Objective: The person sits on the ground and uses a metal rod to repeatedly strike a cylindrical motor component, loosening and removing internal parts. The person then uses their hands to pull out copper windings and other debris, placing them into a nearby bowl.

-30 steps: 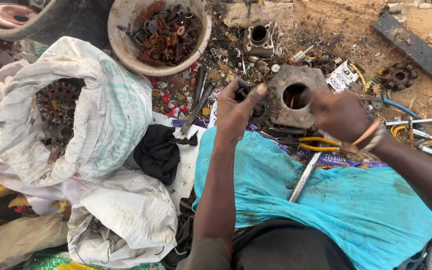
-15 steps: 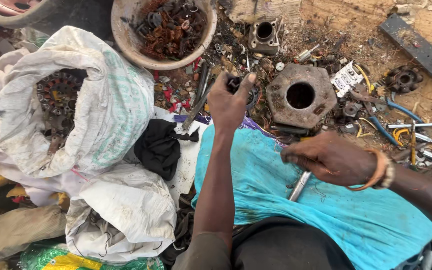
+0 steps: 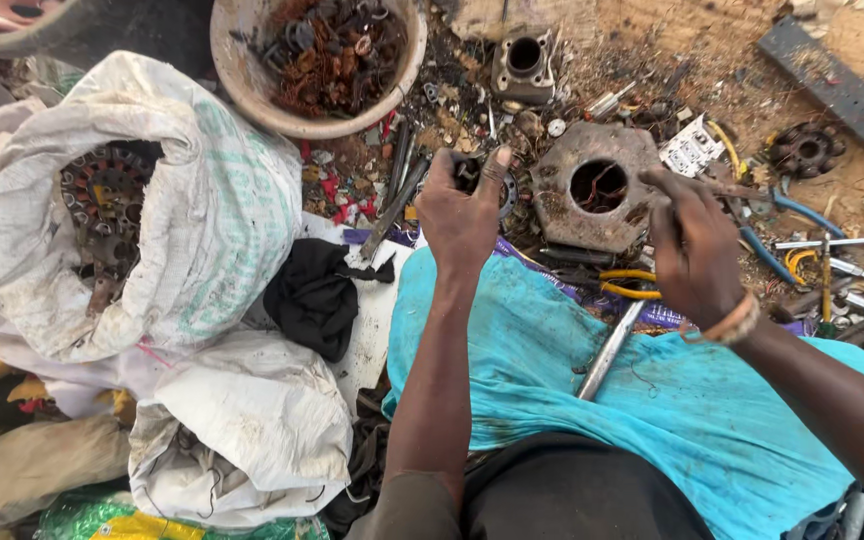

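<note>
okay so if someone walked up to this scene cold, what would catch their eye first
Probably the bright turquoise cloth spread over the lap at lower right, with the left hand gripping a small dark metal part and the right hand beside it. Just beyond them lies a rusty plate with a round hole. At left, a white sack gapes open on rusty gear-like parts, and a bowl of rusty scrap sits at top.

right hand [image 3: 694, 250]: risen from the turquoise cloth [image 3: 652, 420] to the metal plate [image 3: 592, 195] edge, now pinching a thin rusty tool [image 3: 727, 188] | left hand [image 3: 464, 215]: slightly lower
</note>
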